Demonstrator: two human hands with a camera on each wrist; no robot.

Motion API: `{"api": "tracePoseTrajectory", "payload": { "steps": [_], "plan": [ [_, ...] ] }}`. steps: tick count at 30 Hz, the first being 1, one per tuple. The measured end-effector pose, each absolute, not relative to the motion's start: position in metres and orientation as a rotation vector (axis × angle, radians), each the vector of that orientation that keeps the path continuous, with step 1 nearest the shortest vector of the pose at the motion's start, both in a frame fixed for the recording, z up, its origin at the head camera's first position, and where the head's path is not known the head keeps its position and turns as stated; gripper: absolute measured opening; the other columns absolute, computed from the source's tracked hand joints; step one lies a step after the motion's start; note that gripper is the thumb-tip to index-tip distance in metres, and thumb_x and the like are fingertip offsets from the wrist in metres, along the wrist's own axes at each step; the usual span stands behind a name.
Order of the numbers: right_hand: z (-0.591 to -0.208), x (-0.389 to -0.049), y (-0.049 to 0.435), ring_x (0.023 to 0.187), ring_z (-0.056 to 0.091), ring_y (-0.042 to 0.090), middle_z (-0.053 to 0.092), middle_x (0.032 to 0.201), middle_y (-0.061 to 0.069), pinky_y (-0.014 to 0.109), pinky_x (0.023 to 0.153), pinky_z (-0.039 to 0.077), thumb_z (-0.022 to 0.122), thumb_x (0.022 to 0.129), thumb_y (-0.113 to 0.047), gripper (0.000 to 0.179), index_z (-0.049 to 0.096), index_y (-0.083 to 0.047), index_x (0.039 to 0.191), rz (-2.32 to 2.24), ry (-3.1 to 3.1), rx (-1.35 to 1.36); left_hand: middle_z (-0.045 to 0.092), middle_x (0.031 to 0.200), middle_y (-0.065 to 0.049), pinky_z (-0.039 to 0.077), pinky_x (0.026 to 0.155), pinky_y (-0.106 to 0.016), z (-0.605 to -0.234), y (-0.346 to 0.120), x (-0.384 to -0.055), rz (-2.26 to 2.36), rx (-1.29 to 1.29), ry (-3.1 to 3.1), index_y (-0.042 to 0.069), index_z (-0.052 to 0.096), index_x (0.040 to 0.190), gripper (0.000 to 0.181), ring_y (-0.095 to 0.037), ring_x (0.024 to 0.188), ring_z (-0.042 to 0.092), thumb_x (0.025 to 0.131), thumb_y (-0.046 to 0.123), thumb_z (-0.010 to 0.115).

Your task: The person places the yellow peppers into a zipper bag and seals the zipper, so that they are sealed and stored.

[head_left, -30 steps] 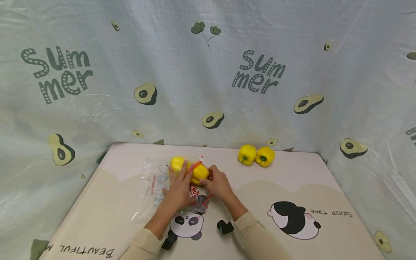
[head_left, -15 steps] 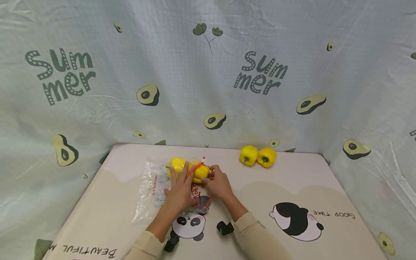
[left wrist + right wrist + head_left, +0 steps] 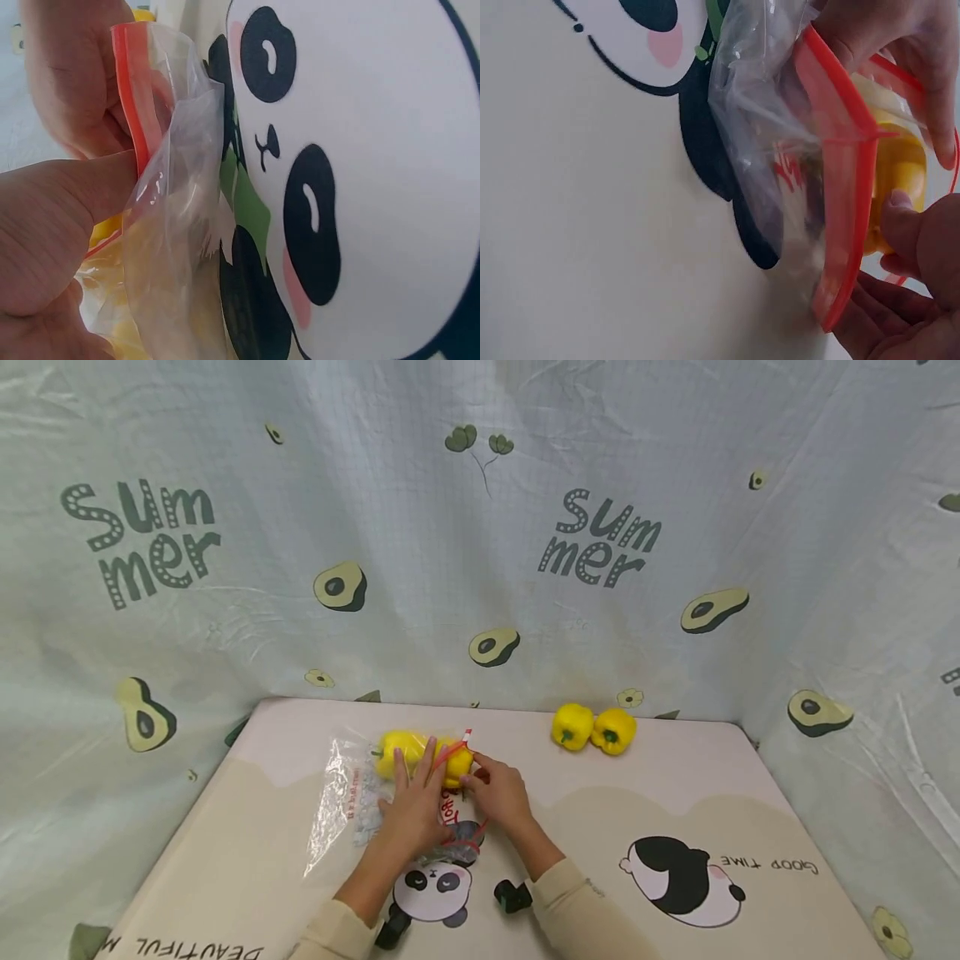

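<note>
A clear zip bag (image 3: 333,810) with a red zip edge (image 3: 847,217) lies on the table, its mouth facing right. One yellow bell pepper (image 3: 397,752) is inside, its green stem pointing left. A second yellow bell pepper (image 3: 457,767) sits in the mouth, held between the thumb and fingers of my right hand (image 3: 502,793). In the right wrist view, the right thumb presses this pepper (image 3: 900,169). My left hand (image 3: 412,814) lies over the bag with fingers spread; its thumb (image 3: 105,187) is at the red edge, and the mouth stands apart there.
Two more yellow bell peppers, one on the left (image 3: 572,727) and one on the right (image 3: 614,731), sit side by side at the back of the table (image 3: 675,777). Black wrist pieces (image 3: 513,896) show below the hands. A printed curtain (image 3: 420,527) hangs behind the table.
My right hand has moved slightly left, carrying its pepper further into the bag. The pepper inside has shifted left, and its stem now shows. The left hand stays about where it was.
</note>
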State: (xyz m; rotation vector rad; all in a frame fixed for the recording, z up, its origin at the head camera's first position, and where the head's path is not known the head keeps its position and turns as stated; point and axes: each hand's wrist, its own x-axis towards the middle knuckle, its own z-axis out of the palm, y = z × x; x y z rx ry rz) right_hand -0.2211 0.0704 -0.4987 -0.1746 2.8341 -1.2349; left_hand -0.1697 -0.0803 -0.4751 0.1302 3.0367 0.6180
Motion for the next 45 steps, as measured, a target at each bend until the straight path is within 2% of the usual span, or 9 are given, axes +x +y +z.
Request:
{"api": "tracePoseTrajectory", "payload": {
  "steps": [3,6,9,12,21,31,35,42,45],
  "plan": [
    [-0.499,-0.221,0.067,0.094,0.068,0.026,0.076,0.109,0.013,0.043,0.089,0.061,0.073,0.098,-0.024,0.049,0.063,-0.006,0.142,-1.252,2.823,-0.200,0.006,0.179,-0.004,0.030,0.095,-0.093,-0.475,-0.080,-0.169,0.623,0.133,3.040,0.013,0.040,0.161,0.110,-0.056,0.159,-0.001,0.068,0.026,0.098],
    [-0.499,-0.220,0.066,0.100,0.073,0.027,0.075,0.113,0.014,0.044,0.092,0.063,0.074,0.096,-0.018,0.039,0.064,-0.002,0.129,-1.329,2.788,-0.199,0.006,0.179,-0.003,0.030,0.096,-0.092,-0.475,-0.080,-0.168,0.625,0.129,3.040,0.013,0.040,0.161,0.110,-0.056,0.159,0.000,0.069,0.026,0.098],
    [-0.500,-0.220,0.066,0.103,0.073,0.027,0.075,0.114,0.014,0.044,0.094,0.063,0.075,0.096,-0.015,0.026,0.063,-0.005,0.116,-1.381,2.768,-0.172,0.006,0.179,-0.003,0.032,0.097,-0.092,-0.475,-0.081,-0.167,0.618,0.134,3.039,0.013,0.040,0.160,0.109,-0.056,0.159,0.001,0.069,0.027,0.098],
    [-0.500,-0.220,0.066,0.104,0.073,0.027,0.074,0.116,0.013,0.044,0.094,0.063,0.074,0.096,-0.016,0.020,0.063,-0.010,0.112,-1.396,2.758,-0.164,0.006,0.179,-0.003,0.033,0.096,-0.091,-0.475,-0.081,-0.167,0.610,0.146,3.042,0.012,0.041,0.160,0.108,-0.056,0.159,0.001,0.069,0.028,0.098],
    [-0.499,-0.221,0.062,0.107,0.071,0.028,0.076,0.117,0.012,0.047,0.093,0.062,0.071,0.099,-0.026,0.033,0.068,-0.015,0.130,-1.242,2.787,-0.237,0.006,0.179,-0.002,0.031,0.095,-0.093,-0.472,-0.084,-0.167,0.615,0.139,3.023,0.013,0.041,0.160,0.108,-0.057,0.159,-0.001,0.069,0.025,0.098],
    [-0.500,-0.223,0.066,0.105,0.071,0.028,0.075,0.117,0.013,0.046,0.093,0.062,0.073,0.095,-0.020,0.038,0.066,-0.015,0.132,-1.278,2.759,-0.238,0.007,0.179,-0.001,0.029,0.095,-0.093,-0.470,-0.084,-0.171,0.657,0.132,2.999,0.014,0.040,0.160,0.108,-0.056,0.159,-0.001,0.069,0.024,0.097],
    [-0.499,-0.223,0.065,0.107,0.069,0.028,0.074,0.117,0.013,0.047,0.097,0.061,0.072,0.093,-0.019,0.045,0.064,-0.014,0.138,-1.217,2.757,-0.251,0.007,0.179,-0.001,0.029,0.096,-0.093,-0.471,-0.085,-0.171,0.656,0.124,2.991,0.015,0.039,0.161,0.109,-0.055,0.160,-0.001,0.069,0.024,0.097],
    [-0.497,-0.221,0.060,0.119,0.067,0.029,0.070,0.135,0.012,0.050,0.106,0.057,0.074,0.091,-0.021,0.063,0.056,-0.016,0.150,-1.087,2.773,-0.301,0.007,0.179,0.001,0.028,0.097,-0.094,-0.472,-0.087,-0.173,0.662,0.113,2.975,0.017,0.037,0.162,0.111,-0.055,0.160,-0.001,0.069,0.023,0.097],
    [-0.497,-0.221,0.059,0.115,0.066,0.028,0.069,0.134,0.012,0.050,0.103,0.058,0.075,0.089,-0.022,0.065,0.056,-0.017,0.151,-1.009,2.788,-0.328,0.008,0.179,0.000,0.027,0.097,-0.094,-0.473,-0.086,-0.174,0.677,0.124,2.966,0.018,0.038,0.162,0.110,-0.054,0.160,0.000,0.069,0.024,0.097]
  ]
}}
